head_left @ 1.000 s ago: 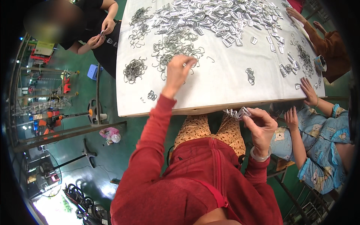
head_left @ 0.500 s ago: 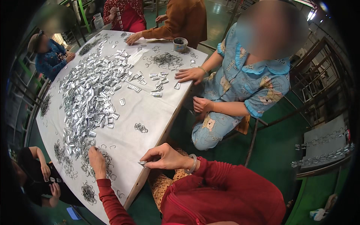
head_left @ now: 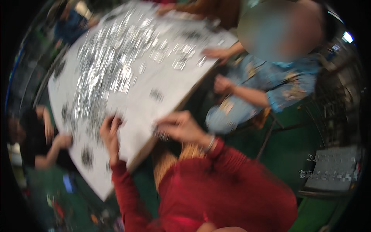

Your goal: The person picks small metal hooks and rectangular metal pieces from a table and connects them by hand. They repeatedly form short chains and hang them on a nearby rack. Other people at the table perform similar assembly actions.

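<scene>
White tabletop (head_left: 154, 106) takes up most of the upper left here, a big pale slab with a curved near edge, sitting over a dark green floor (head_left: 293, 154). Everything's motion-blurred, so fine detail is mostly gone. Off the table's right edge, past the floor, there's a grey rack (head_left: 334, 168) with rows of small pale bits on it.

Spread over the far and middle part of the table is a huge heap of small shiny silver metal pieces (head_left: 112, 65). It reads as a glittery smear, thick in the centre and thinning to loose strays toward the right edge. Closer to the near edge there are darker little clumps of wire bits (head_left: 87, 156).

People sit all round the table: one in a blue patterned top (head_left: 278, 85) at the right edge with a hand (head_left: 216, 53) flat on the surface, another in black (head_left: 36, 147) at the left edge.

The red sleeves (head_left: 127, 193) come up from below the near edge. The left hand (head_left: 110, 129) rests on the table at the near fringe of the silver heap, fingers curled down onto the pieces; can't tell if it's actually gripping any. The right hand (head_left: 179, 127) hangs right over the near edge, fingers pinched together on a small silvery clump (head_left: 162, 135).
</scene>
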